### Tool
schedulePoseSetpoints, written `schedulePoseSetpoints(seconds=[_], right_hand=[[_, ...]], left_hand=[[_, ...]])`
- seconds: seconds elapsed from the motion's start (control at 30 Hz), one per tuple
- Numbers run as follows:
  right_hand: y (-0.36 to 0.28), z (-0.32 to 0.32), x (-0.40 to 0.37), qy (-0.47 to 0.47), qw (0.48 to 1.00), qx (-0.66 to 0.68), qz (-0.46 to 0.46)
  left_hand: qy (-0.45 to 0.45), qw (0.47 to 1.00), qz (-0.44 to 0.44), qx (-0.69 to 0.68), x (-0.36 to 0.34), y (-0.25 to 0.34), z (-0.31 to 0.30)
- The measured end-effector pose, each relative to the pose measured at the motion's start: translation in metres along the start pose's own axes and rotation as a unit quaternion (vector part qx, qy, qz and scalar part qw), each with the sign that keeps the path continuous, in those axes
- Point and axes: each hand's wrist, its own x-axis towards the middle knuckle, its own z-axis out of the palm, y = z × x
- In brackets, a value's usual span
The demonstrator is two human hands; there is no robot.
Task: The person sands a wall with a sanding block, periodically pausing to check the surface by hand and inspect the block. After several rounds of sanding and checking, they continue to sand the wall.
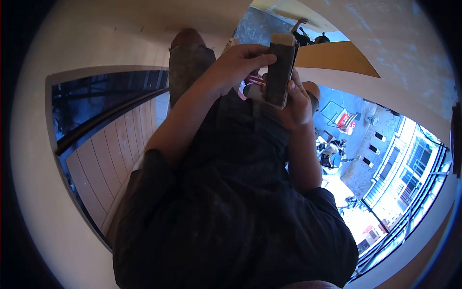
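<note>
A sanding block [279, 72], a pale block with a dark sheet wrapped round it, stands nearly upright above my lap. My left hand [243, 66] grips its upper left edge, with the thumb on the dark face. Lower down on the right side, my right hand [297, 103] holds it, its thumb against the edge and the other fingers partly hidden behind. The pale end of the block shows past the sheet at the top. Just behind the block is a small red and pink thing [254, 81], mostly covered, whose kind I cannot make out.
Another person [308, 37] with a raised arm is at the upper right, beyond a tan panel edge [337, 55]. Down below on the right are a red and white chair-like object [344, 120] and a motorcycle [333, 156]. Wooden boards [103, 159] lie left, beside a wall opening.
</note>
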Motion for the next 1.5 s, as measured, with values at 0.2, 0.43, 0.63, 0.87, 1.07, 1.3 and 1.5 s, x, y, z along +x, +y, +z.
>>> schedulePoseSetpoints(seconds=[0.2,0.43,0.63,0.87,1.07,1.3,1.5], right_hand=[[0.004,0.009,0.007,0.008,1.000,-0.005,-0.010],[0.007,0.007,0.008,0.005,1.000,-0.004,-0.006],[0.008,0.005,0.006,-0.006,1.000,-0.019,-0.008],[0.008,0.000,0.005,-0.077,0.995,0.062,-0.004],[0.008,0.000,0.001,-0.062,0.995,0.076,-0.001],[0.004,0.002,-0.001,-0.025,0.999,-0.004,-0.033],[0.003,-0.001,-0.007,-0.015,0.999,0.026,-0.033]], left_hand=[[0.018,0.998,0.018,0.063,-0.003,0.003,-0.009],[0.023,0.997,0.032,0.063,-0.006,0.003,-0.011],[0.026,0.996,0.035,0.083,-0.008,0.001,-0.010],[0.022,0.994,0.051,0.090,-0.007,-0.001,-0.008],[0.033,0.993,0.063,0.094,-0.011,0.001,-0.001],[0.018,0.995,0.045,0.090,-0.008,0.004,0.004],[0.011,0.997,0.021,0.073,-0.011,0.012,0.017]])
